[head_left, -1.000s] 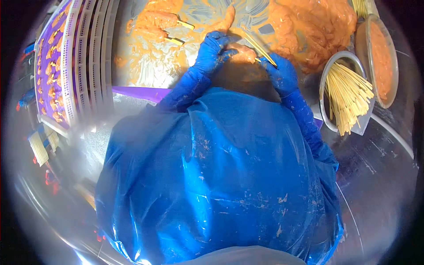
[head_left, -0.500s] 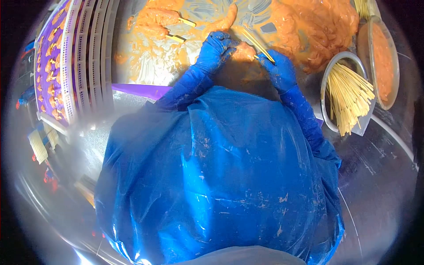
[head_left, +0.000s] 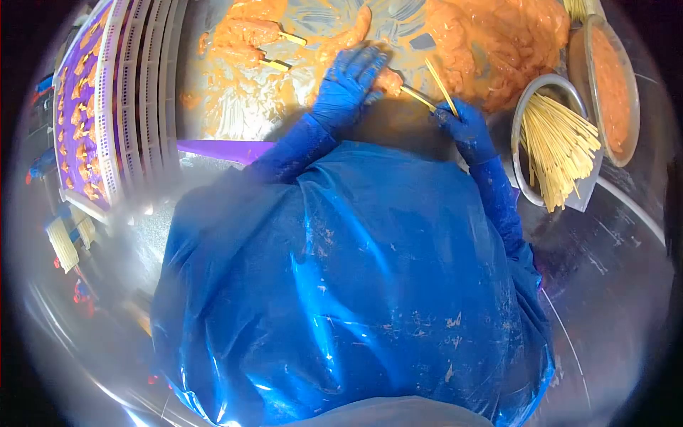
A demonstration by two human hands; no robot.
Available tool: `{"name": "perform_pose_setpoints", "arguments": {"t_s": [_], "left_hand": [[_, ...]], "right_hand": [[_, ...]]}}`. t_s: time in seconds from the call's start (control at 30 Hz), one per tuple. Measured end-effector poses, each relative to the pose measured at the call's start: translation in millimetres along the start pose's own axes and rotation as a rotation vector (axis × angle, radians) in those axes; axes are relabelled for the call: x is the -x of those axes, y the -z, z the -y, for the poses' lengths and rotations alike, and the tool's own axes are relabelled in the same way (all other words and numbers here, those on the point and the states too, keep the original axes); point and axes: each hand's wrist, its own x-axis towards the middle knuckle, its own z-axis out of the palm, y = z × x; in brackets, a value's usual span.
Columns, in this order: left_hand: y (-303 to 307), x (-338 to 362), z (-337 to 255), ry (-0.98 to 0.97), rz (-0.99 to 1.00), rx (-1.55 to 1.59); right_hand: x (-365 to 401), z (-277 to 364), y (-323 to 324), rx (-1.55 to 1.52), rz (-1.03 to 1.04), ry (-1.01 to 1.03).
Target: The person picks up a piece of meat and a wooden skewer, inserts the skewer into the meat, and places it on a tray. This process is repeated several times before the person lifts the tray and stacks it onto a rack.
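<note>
My left hand (head_left: 348, 87), in a blue glove, closes over a piece of orange marinated raw meat (head_left: 388, 82), whose right end shows past the fingers. A wooden skewer (head_left: 418, 97) runs from that end to my right hand (head_left: 464, 128), which pinches its outer end. Another one or two thin sticks (head_left: 440, 84) stand up from the same gloved right hand. Just above the left hand, another strip of meat (head_left: 358, 30) lies on the metal surface. Further left are two skewered meat pieces (head_left: 245, 32) with flat stick ends pointing right.
A heap of marinated meat (head_left: 491, 50) covers the upper right. Beside it stand a clear container of skewers (head_left: 558, 153) and a tub of orange marinated meat (head_left: 613, 92). Stacked white trays (head_left: 114, 107) are at left, the outer one purple-lined and bearing meat pieces.
My right hand has moved right and slightly down, and a longer stretch of skewer shows between it and the meat. The left hand's fingers now lie flatter over the meat.
</note>
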Motion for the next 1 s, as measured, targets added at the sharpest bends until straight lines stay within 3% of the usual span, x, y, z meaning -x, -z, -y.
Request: {"name": "perform_pose_setpoints", "arguments": {"t_s": [0.07, 0.17, 0.4, 0.67, 0.8, 0.87, 0.9, 0.97, 1.0], "left_hand": [[-5, 1, -7, -0.058, 0.18, -0.03], [-6, -3, -14, -0.055, 0.175, -0.05], [-16, -5, -14, -0.092, 0.18, 0.007], [-30, -5, -14, -0.229, 0.155, 0.011], [-23, -7, -15, -0.216, 0.185, 0.037], [-9, -10, -7, 0.07, 0.295, 0.221], [-3, -9, -3, 0.064, 0.305, 0.225], [5, 1, 2, 0.002, 0.064, -0.099], [-1, 6, 10, -0.042, 0.111, -0.13]], "right_hand": [[2, 7, -10, -0.211, -0.064, 0.04], [-10, 2, -10, -0.073, -0.027, 0.09], [-19, 2, -13, -0.089, 0.013, 0.095], [-25, 15, -15, 0.163, 0.019, 0.121], [-23, 17, -18, 0.006, 0.008, 0.11], [-25, 9, -17, 0.032, 0.016, 0.182], [-26, 7, -17, 0.026, 0.009, 0.175], [-24, 8, -19, 0.031, -0.004, 0.102], [-23, 9, -20, 0.03, 0.004, 0.099]]}}
